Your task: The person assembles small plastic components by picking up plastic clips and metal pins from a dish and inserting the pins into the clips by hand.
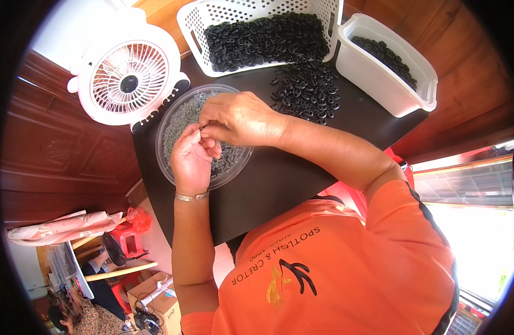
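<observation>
Black tabletop (257, 195), fan (129, 84) and basket (193, 28) beyond hands (244, 118) together in pinch on dark piece (201, 128)

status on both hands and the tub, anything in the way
Left hand and right hand together above tub, any held piece unclear. Grey pieces in tub. Nothing visibly blocking.

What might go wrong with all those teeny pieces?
The left hand and right hand meet over the round tub; any tiny part pinched there, mostly hidden, might slip and get lost among the grey pieces.

The black pieces lie loose on the dark table, near the right forearm, so a careless elbow might scatter them.

The fan stands close to the tub; a bump could jostle both.
</observation>
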`<move>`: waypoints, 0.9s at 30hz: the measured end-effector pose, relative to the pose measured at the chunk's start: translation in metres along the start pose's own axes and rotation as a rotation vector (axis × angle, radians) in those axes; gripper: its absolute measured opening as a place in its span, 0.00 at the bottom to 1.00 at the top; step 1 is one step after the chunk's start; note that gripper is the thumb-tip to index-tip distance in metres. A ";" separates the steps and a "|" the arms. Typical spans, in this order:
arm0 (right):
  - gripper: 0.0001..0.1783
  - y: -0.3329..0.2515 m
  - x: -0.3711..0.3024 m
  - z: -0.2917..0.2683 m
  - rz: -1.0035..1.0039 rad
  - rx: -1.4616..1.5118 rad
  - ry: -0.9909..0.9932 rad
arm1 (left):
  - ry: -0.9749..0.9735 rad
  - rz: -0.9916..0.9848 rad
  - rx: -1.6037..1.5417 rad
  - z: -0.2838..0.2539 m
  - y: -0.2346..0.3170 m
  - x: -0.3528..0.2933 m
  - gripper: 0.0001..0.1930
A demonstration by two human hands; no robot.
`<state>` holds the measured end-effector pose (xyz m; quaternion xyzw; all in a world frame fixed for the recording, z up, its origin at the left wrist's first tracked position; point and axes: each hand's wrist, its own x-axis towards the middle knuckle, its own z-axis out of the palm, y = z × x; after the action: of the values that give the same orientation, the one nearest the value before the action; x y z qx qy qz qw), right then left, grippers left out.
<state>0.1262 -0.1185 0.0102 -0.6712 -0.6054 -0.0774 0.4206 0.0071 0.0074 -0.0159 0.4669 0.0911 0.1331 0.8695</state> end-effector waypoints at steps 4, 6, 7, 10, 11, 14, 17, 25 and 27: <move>0.08 0.002 -0.001 0.000 -0.012 0.009 -0.002 | 0.013 -0.035 -0.077 0.002 0.000 0.000 0.09; 0.09 0.002 -0.001 -0.002 -0.075 0.042 -0.008 | 0.020 -0.054 -0.110 0.001 -0.001 0.000 0.09; 0.09 0.004 0.000 -0.004 -0.076 0.043 -0.009 | 0.022 -0.052 -0.110 -0.002 -0.001 0.000 0.09; 0.10 0.011 0.001 -0.017 -0.062 -0.075 -0.227 | 0.092 -0.010 -0.046 -0.009 0.003 -0.001 0.08; 0.10 0.015 0.000 -0.017 -0.063 -0.074 -0.230 | 0.116 0.035 0.017 -0.010 0.005 -0.002 0.08; 0.10 0.023 -0.008 -0.011 -0.029 -0.354 -0.451 | 0.163 0.107 0.149 -0.004 0.013 -0.004 0.07; 0.08 0.028 -0.006 0.009 -0.022 -0.423 -0.431 | 0.183 0.131 0.226 -0.004 0.014 -0.004 0.07; 0.09 0.021 -0.001 0.004 0.258 -0.005 -0.290 | 0.179 0.159 0.244 -0.007 0.014 -0.003 0.07; 0.09 0.019 0.001 0.001 0.340 0.078 -0.297 | 0.148 0.125 0.263 -0.005 0.014 -0.004 0.07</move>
<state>0.1426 -0.1158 0.0014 -0.7509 -0.5414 0.1175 0.3596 0.0001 0.0179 -0.0066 0.5704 0.1422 0.2077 0.7819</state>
